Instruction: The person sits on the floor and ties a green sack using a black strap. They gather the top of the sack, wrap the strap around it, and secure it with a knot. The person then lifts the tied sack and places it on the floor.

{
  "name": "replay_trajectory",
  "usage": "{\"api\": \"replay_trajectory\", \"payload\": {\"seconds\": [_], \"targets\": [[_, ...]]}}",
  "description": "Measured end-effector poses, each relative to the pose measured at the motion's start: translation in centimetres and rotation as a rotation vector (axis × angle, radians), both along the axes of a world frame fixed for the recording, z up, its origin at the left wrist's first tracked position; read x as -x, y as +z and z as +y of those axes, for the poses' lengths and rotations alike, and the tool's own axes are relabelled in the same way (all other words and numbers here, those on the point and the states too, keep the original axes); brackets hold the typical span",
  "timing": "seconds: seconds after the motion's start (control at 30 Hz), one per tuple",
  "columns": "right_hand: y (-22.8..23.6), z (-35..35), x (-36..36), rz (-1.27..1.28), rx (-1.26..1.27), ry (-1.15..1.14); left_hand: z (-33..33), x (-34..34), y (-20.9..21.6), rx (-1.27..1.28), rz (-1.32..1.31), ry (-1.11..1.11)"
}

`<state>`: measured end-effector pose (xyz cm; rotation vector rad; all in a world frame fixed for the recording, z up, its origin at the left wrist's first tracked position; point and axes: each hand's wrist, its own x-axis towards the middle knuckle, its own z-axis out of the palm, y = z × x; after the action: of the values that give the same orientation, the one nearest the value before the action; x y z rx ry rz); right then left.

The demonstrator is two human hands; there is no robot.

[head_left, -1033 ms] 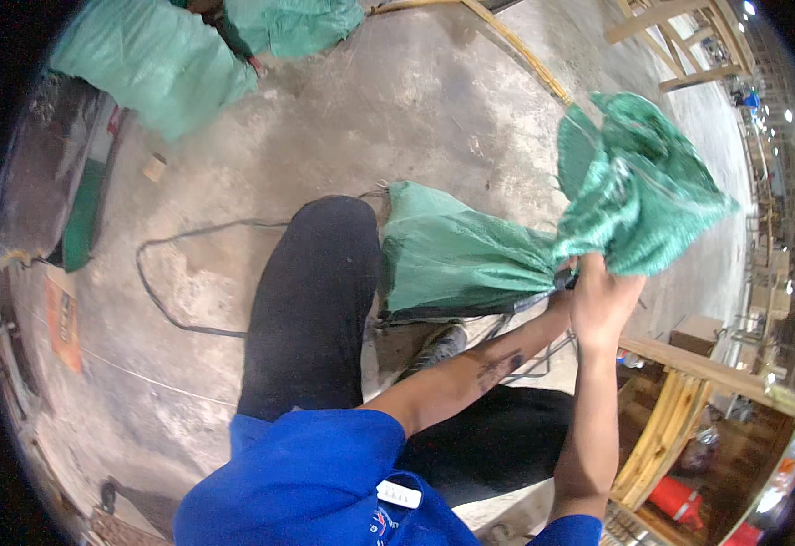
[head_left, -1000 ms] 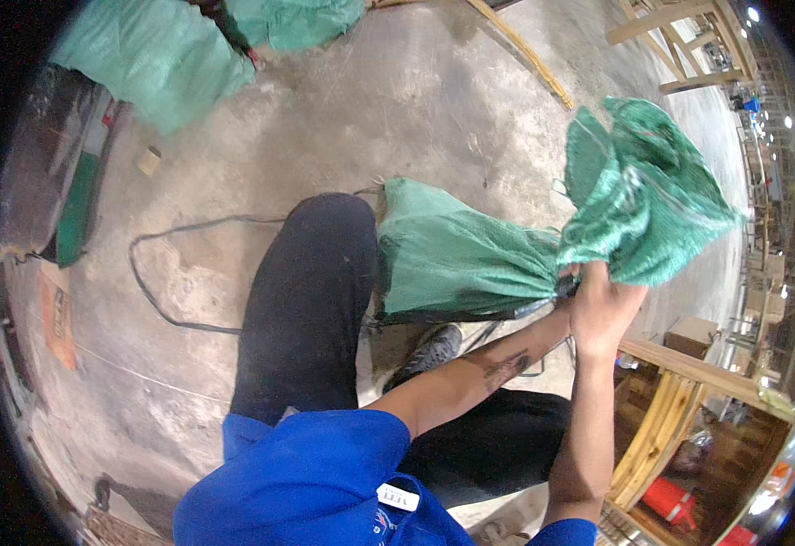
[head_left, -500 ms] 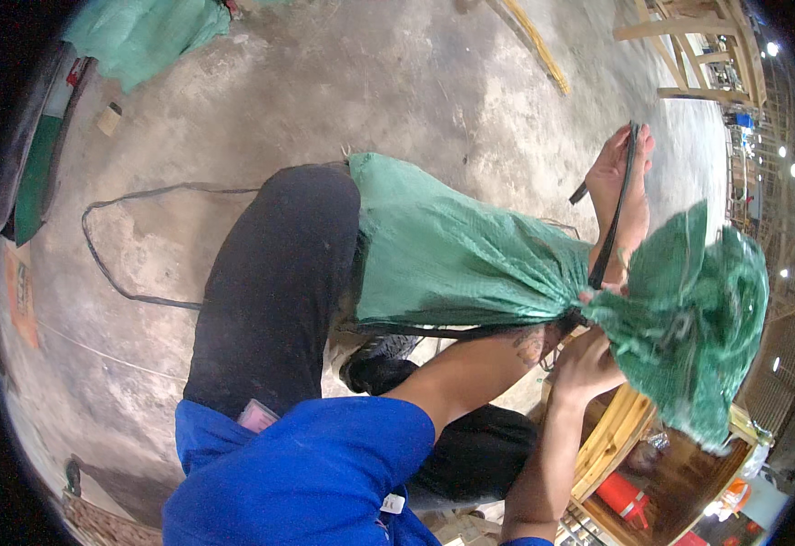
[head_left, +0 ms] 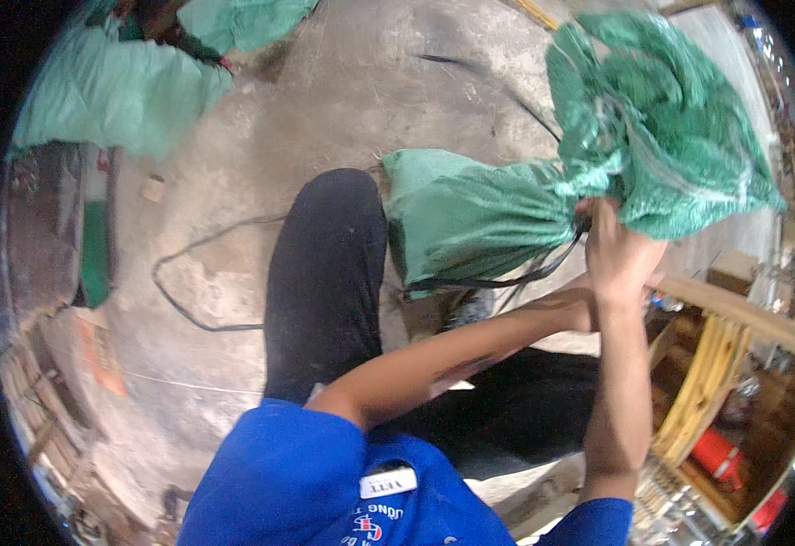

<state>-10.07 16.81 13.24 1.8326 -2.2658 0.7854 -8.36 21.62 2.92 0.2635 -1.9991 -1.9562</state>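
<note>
A green woven sack [head_left: 479, 218] lies before my knees, its neck bunched tight and its loose top [head_left: 661, 127] flaring out at the right. My right hand [head_left: 620, 250] is closed around the gathered neck. A black strap [head_left: 543, 268] runs along the sack's near side to the neck. Another length of black strap [head_left: 497, 82], blurred, stretches out over the floor beyond the sack. My left forearm passes behind my right wrist; most of my left hand [head_left: 654, 278] is hidden there, and its grip does not show.
More green sacks [head_left: 124, 91] lie at the far left, near a dark panel with a green strip [head_left: 95, 246]. A strap loop [head_left: 165, 282] lies on the floor left of my knee. At the right stands a wooden frame [head_left: 702, 391] with a red cylinder [head_left: 716, 452] inside.
My left hand has come down from beyond the sack to behind my right wrist. The strap it held now trails outward. The sack's loose top has swung up and away.
</note>
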Motion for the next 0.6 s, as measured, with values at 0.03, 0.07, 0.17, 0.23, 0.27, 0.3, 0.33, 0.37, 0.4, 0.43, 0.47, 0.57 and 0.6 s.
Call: {"api": "replay_trajectory", "payload": {"seconds": [0.03,0.07,0.17,0.23,0.27,0.3,0.33,0.37,0.4,0.43,0.47,0.57,0.6], "targets": [[0.1,-0.4,0.3,0.02,0.044,0.058,-0.8,-3.7,0.7,0.094,-0.056,-0.1],[0.2,-0.6,0.6,0.009,0.063,0.085,-1.6,-7.8,1.4,0.137,-0.142,-0.19],[0.3,-1.1,1.1,0.014,0.142,0.136,-5.9,-18.2,4.1,-0.38,-0.264,-0.08],[0.4,-1.5,1.0,-0.096,0.123,0.209,-8.4,-19.4,5.6,-0.309,-0.097,0.592],[0.5,-1.5,0.8,-0.118,0.128,0.261,-10.0,-18.7,5.7,0.06,-0.038,0.769],[0.5,-1.8,0.5,-0.12,0.136,0.276,-12.3,-17.6,5.8,0.661,-0.018,0.906],[0.5,-2.2,0.2,-0.143,0.129,0.285,-14.2,-16.3,6.0,0.846,0.017,0.81],[0.5,-2.4,0.0,-0.153,0.235,0.347,-15.5,-15.3,5.9,1.023,0.043,0.711],[0.5,-2.8,-0.1,-0.197,0.225,0.346,-16.2,-14.7,5.9,1.039,0.064,0.622],[0.4,-2.9,-0.2,-0.269,0.206,0.331,-16.9,-14.0,5.8,1.049,0.085,0.532],[0.3,-3.1,-0.3,-0.367,0.143,0.286,-17.2,-13.7,5.8,0.903,0.105,0.452],[-0.1,-4.2,0.2,-0.195,0.234,0.323,-17.0,-14.1,6.6,0.889,-0.146,0.351],[-0.2,-4.7,0.3,-0.17,0.238,0.334,-16.7,-14.3,7.2,0.93,-0.251,0.38]]}}
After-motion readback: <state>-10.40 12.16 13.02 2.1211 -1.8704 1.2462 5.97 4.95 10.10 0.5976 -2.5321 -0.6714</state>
